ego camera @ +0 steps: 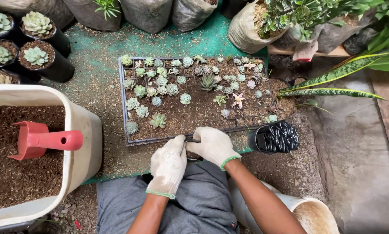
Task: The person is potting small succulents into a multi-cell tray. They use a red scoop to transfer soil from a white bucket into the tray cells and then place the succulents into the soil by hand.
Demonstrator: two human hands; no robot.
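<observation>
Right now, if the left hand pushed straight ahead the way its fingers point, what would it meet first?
The left hand points up and slightly right, at the near rim of the black seedling tray. It would probably meet that rim first, then the soil cells behind it; whether it already touches is unclear.

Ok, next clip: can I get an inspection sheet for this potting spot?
Surface: green mat strewn with husks.
Job's things: small dark pot between both hands, mostly hidden; seedling tray of small succulents.
Clutter: stack of black pots; white tub of soil with red scoop; pale bucket.
Hands: left hand and right hand, gloved, on the pot.
Cables: nothing seen.
Surroundings: potted succulents, bagged plants, striped leaves.
</observation>
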